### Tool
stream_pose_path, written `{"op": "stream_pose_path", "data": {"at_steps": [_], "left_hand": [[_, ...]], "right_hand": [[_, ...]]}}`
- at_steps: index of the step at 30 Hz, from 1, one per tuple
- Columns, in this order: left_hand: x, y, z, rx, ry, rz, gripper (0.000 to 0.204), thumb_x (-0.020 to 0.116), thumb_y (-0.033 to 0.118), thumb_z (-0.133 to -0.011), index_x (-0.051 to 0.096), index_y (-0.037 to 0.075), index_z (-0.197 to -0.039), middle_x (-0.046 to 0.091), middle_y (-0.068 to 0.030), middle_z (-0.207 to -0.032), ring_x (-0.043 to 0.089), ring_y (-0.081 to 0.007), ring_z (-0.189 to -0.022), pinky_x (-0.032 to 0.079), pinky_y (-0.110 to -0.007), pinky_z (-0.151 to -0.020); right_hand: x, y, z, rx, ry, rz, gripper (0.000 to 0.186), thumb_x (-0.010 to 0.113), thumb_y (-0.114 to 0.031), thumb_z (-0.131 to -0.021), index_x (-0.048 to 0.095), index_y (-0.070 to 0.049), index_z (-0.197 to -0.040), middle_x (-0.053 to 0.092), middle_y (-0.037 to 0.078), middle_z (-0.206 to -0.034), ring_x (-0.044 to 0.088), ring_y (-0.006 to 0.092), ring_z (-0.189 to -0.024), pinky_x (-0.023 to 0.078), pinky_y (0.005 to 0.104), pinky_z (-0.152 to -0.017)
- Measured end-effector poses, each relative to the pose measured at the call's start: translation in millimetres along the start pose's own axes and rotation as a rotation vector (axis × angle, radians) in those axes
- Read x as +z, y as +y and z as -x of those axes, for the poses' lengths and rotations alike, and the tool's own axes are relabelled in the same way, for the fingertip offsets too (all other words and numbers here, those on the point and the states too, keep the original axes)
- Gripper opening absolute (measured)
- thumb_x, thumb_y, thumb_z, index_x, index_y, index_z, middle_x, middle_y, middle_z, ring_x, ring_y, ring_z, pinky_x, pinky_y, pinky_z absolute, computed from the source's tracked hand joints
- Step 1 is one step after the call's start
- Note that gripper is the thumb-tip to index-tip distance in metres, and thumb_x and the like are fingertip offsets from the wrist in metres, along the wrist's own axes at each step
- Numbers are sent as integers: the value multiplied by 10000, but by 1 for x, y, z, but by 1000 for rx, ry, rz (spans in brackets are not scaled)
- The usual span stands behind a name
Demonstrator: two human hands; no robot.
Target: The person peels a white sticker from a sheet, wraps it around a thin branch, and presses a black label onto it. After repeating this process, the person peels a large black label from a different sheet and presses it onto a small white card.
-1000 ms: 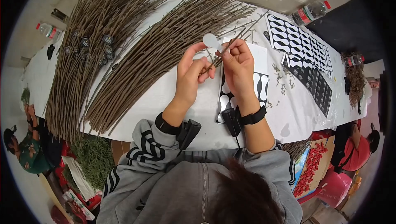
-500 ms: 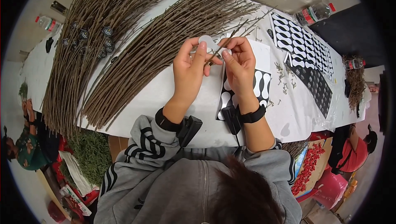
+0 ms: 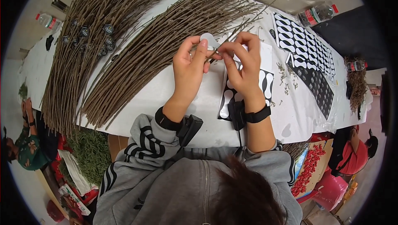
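Between my left thumb and fingers is a white, round-ended sticker label (image 3: 208,39). My left hand (image 3: 186,69) is closed on it, and a thin brown twig (image 3: 237,29) passes close by its fingertips. My right hand (image 3: 244,65) has thumb and forefinger pinched together where the label meets the twig; its fingertips hide the label's other end. Beneath my right hand lies a black sheet of white dumbbell-shaped stickers (image 3: 265,86). To the left stretches a long pile of bare twigs (image 3: 153,51).
Another twig bundle (image 3: 62,88), with black round tags, lies far left. More sticker sheets (image 3: 302,42) and a bottle (image 3: 317,14) are on the right of the white-covered table (image 3: 182,136). Red berries (image 3: 309,169) fill a box below. People sit at both sides.
My right hand has turned and shifted slightly, its fingertips moving left toward the label's middle and pinching together. My left hand stays nearly in place, still holding the label.
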State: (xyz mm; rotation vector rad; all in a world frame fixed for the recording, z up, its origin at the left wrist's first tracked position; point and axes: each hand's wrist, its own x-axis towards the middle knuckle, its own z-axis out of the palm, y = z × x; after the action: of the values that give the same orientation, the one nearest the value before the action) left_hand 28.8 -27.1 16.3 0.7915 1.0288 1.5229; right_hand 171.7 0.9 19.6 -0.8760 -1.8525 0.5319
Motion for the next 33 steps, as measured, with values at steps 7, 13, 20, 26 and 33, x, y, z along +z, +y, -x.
{"op": "stream_pose_path", "data": {"at_steps": [7,13,20,26,33], "left_hand": [[-5,0,-3,-24,-30,-5,208,543,226,-988,527,29,-1052,696,-132,-784,485,-45,-535,338,-184,-465],[-5,5,-1,-223,-164,-71,224,545,259,-979,531,46,-1047,688,-90,-797,483,-49,-541,322,-165,-463],[-5,5,2,-249,-139,-9,293,573,264,-960,549,22,-1122,686,-104,-935,501,-74,-512,296,-188,-446],[-10,8,3,-304,-158,145,343,551,219,-959,535,-1,-1223,621,-143,-1134,549,-123,-551,277,-201,-432],[-6,2,6,-313,-105,-58,455,563,321,-948,552,-23,-1246,635,-132,-1130,598,-119,-579,297,-204,-460]], "right_hand": [[-17,-21,-15,-214,-42,280,221,612,10,-706,693,-81,-890,576,126,-1123,522,307,-1034,430,396,-902],[-36,-10,-16,-226,-262,168,306,594,100,-615,678,-46,-870,647,93,-1023,591,315,-1060,498,384,-871],[-32,-3,-15,-199,-189,124,329,590,139,-586,695,-46,-837,651,59,-889,618,271,-937,510,352,-769],[-25,3,-12,-144,-126,55,361,613,127,-577,721,-63,-864,644,43,-840,607,243,-863,495,340,-730],[-19,0,-10,42,-77,-26,222,683,94,-697,711,-32,-878,646,26,-844,584,179,-885,436,273,-705]]}}
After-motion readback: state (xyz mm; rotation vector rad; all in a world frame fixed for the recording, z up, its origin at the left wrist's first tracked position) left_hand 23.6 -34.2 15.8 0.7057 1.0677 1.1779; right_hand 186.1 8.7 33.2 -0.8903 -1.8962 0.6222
